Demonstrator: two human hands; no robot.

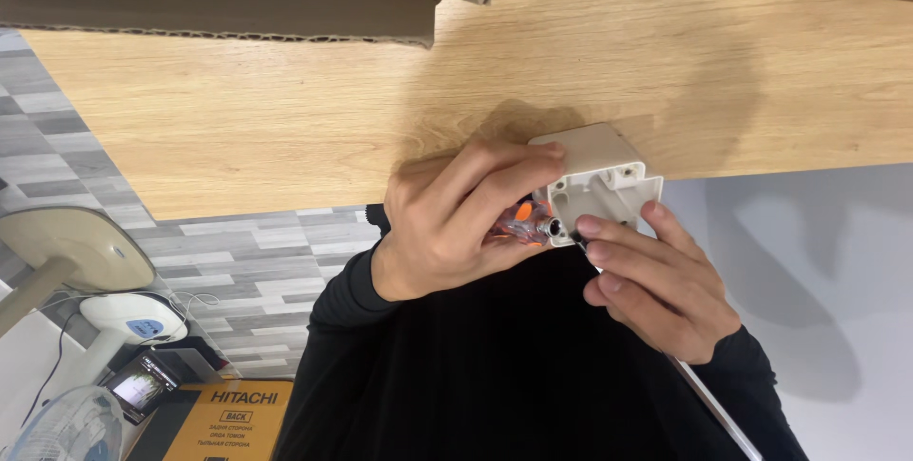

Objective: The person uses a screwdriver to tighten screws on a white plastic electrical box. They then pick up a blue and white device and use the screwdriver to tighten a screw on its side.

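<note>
A small white plastic box housing [601, 168] with an open hollow side is held against the near edge of the wooden table [285, 118]. My left hand [456, 223] grips an orange and clear screwdriver handle [518, 225]; its index finger reaches over the top of the housing. The metal tip points into the housing. My right hand [656, 290] pinches the lower edge of the housing beside the tip, and a thin white cable [709, 394] runs down from under this hand. Both sleeves are black.
Open cardboard box flaps [238, 14] lie along the table's far side. To the left is a grey plank floor [247, 261] with a beige fan base [71, 247], a white device [133, 316] and an orange printed carton [228, 418]. A pale wall [818, 261] fills the right.
</note>
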